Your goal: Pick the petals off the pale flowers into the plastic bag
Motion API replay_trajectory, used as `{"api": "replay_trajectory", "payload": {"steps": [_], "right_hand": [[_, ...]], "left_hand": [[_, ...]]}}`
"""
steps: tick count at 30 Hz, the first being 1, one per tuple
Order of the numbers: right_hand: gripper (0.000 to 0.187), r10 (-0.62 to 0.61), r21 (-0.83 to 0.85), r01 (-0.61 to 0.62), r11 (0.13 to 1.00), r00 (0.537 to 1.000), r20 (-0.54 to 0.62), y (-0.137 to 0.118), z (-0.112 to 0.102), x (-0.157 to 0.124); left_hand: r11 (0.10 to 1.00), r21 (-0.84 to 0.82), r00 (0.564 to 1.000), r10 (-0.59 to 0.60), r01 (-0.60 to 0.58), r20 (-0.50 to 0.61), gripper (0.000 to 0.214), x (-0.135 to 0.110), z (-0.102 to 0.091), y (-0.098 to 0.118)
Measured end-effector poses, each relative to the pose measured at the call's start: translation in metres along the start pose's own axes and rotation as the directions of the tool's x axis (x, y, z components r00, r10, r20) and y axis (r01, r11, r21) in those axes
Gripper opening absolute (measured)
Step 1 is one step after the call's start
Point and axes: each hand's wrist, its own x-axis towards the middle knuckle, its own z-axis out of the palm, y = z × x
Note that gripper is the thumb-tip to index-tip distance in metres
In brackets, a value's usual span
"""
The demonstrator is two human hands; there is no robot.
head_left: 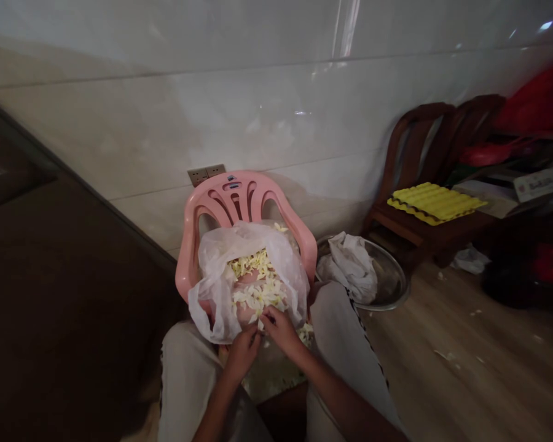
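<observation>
My right hand (279, 328) is closed in a pinch at a small white flower (260, 324). Just to its left, my left hand (245, 353) has its fingers pressed together, close to the same flower; what they hold, if anything, is hidden. Both hands are at the near edge of a translucent white plastic bag (212, 307), spread open on the seat of a pink plastic chair (306, 242). Loose white flowers (260, 296) lie toward the front of the bag, and a pile of yellowish buds or petals (251, 264) lies farther back.
Right of the chair, a metal basin (399, 294) holds a crumpled white bag (350, 270). Yellow egg trays (435, 202) sit on a wooden chair (391, 215). A tiled wall (142, 135) with a socket (205, 174) stands behind; a dark panel (64, 294) is at left.
</observation>
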Motion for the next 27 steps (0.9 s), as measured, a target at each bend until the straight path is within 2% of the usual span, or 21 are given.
{"api": "replay_trajectory", "payload": {"steps": [14,18,22,24,27], "right_hand": [[0.016,0.019,-0.057,-0.022,0.998,0.999,-0.043,0.0061,-0.0007,0.0020],[0.017,0.038,-0.107,-0.043,0.993,0.998,-0.051,0.0076,-0.0027,0.0032],[0.023,-0.018,-0.181,0.021,0.983,1.000,0.018,0.0052,-0.0036,0.0007],[0.029,-0.051,-0.200,0.061,0.978,0.997,0.056,0.0050,-0.0028,-0.0017],[0.039,-0.032,-0.184,0.053,0.982,0.993,0.116,0.0075,-0.0008,-0.0047]], "left_hand": [[0.999,0.034,1.000,0.000,0.000,-0.005,0.034,0.0009,-0.0002,0.0026],[1.000,0.024,0.999,-0.010,0.011,-0.049,0.035,0.0012,-0.0012,0.0017],[0.999,-0.003,0.990,-0.043,0.043,-0.132,0.038,0.0022,-0.0026,-0.0008],[0.998,-0.017,0.988,-0.063,0.061,-0.144,0.041,0.0025,-0.0034,-0.0017],[0.996,-0.022,0.985,-0.092,0.089,-0.148,0.045,0.0023,-0.0046,-0.0011]]}}
